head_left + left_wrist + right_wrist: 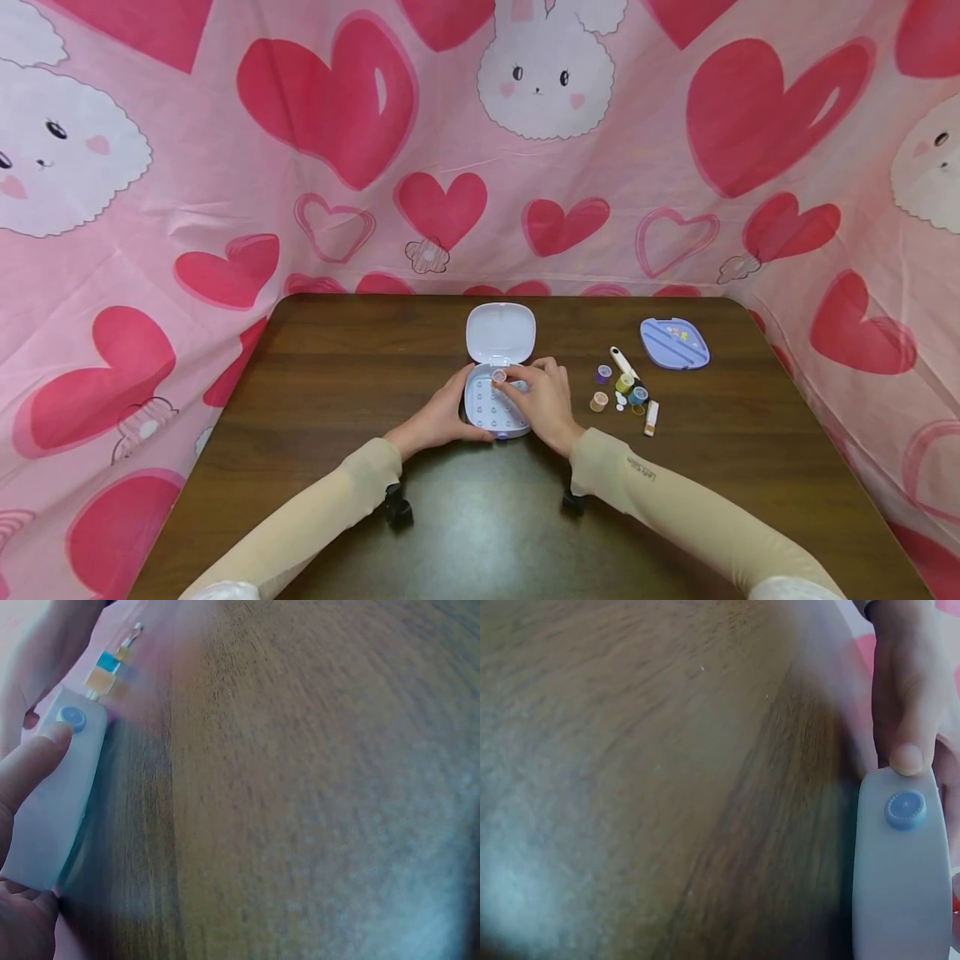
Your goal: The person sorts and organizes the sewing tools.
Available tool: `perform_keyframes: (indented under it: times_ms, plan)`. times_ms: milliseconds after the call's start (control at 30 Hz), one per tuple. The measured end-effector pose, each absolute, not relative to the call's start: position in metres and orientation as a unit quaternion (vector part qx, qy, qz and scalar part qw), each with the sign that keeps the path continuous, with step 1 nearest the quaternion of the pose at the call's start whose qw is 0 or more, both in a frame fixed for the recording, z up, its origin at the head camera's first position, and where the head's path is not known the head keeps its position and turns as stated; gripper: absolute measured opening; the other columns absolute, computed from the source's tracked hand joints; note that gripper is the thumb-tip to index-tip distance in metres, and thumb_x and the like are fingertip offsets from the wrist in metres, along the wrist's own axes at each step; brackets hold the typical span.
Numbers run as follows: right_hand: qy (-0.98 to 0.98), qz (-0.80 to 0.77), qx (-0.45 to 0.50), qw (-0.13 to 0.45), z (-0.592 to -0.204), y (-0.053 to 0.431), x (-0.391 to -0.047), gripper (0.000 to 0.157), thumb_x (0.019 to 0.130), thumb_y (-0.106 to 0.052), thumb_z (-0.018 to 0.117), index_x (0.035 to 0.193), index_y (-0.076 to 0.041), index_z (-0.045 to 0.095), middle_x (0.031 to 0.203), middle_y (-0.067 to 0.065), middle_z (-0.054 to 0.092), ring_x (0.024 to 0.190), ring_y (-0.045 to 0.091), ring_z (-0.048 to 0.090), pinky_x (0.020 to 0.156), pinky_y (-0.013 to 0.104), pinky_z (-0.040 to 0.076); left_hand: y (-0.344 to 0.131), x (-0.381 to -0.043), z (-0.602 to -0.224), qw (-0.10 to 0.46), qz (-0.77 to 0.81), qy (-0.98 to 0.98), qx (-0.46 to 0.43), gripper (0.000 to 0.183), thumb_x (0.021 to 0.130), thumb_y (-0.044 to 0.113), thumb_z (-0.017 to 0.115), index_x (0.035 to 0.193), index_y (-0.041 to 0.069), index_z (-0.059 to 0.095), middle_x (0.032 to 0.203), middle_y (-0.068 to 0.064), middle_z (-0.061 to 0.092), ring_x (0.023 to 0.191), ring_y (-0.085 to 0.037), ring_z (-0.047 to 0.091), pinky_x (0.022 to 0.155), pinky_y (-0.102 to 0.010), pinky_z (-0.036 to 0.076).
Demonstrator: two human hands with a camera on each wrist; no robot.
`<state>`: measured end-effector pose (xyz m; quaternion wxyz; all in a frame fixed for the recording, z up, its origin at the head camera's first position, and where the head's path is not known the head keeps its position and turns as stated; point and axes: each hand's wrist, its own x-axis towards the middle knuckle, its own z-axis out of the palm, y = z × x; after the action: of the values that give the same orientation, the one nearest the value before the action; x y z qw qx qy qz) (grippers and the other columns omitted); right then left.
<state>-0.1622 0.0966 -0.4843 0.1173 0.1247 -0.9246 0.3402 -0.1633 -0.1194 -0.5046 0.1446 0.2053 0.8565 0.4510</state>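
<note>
At the centre of the head view, the left hand (441, 416) grips the left side of a white case (510, 434) on the table (337, 367), thumb along its front wall and fingers partly hidden by the case. The right hand (551, 407) pinches a small clear-topped tub (498, 377) over the back of the open case, covering part of the tub and the case's right side. The raised lid (501, 332) stands behind. Right of centre, a purple tub (603, 374), yellow-green tub (624, 383), blue tub (638, 396) and peach tub (598, 402) cluster beside a white-handled tool (622, 362), its dark end partly hidden by them; farther upper right lies a lilac tray (666, 355) bearing tiny pale pieces, too small to identify. Along the left edge of the left wrist view, the case's front is cut off by the frame, the left thumb touching it just beside a blue button (72, 718); the cluster at upper left is blurred. At the lower right of the right wrist view, the case is again cropped, the left thumb pressing its upper end, while only slivers of the right hand show at the right edge, its pinch out of sight.
</note>
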Motion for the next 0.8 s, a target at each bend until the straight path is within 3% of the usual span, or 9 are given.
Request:
perform_keyframes:
  times_ms: [167,333,800]
  plan:
    - [-0.926,0.322,0.149,0.129,-0.483,0.093,-0.165,0.026,0.088,-0.034,0.085,0.109,-0.019,0.084,0.091,0.000,0.077,0.094,0.023,0.049,0.081,0.042,0.034,-0.120,-0.163,-0.504,0.141,0.450,0.857,0.206,0.125,0.073,0.034,0.097,0.164,0.005,0.018,0.164,-0.018,0.032,0.146,-0.033,0.040,0.121,-0.054,0.034]
    - [-0.929,0.303,0.162,0.141,-0.485,0.089,-0.168,0.027,0.086,-0.034,0.087,0.108,-0.019,0.085,0.085,0.001,0.065,0.096,0.026,0.049,0.085,0.046,0.034,-0.120,-0.163,-0.503,0.143,0.447,0.859,0.206,0.125,0.073,0.035,0.097,0.164,0.004,0.018,0.165,-0.019,0.031,0.147,-0.033,0.039,0.121,-0.054,0.033]
    - [-0.923,0.293,0.195,0.155,-0.495,0.081,-0.178,0.022,0.084,-0.035,0.087,0.101,-0.021,0.086,0.101,0.003,0.063,0.108,0.031,0.049,0.099,0.055,0.033,-0.120,-0.162,-0.503,0.145,0.449,0.856,0.213,0.123,0.076,0.035,0.096,0.165,0.008,0.016,0.165,-0.015,0.031,0.141,-0.030,0.044,0.120,-0.052,0.036]
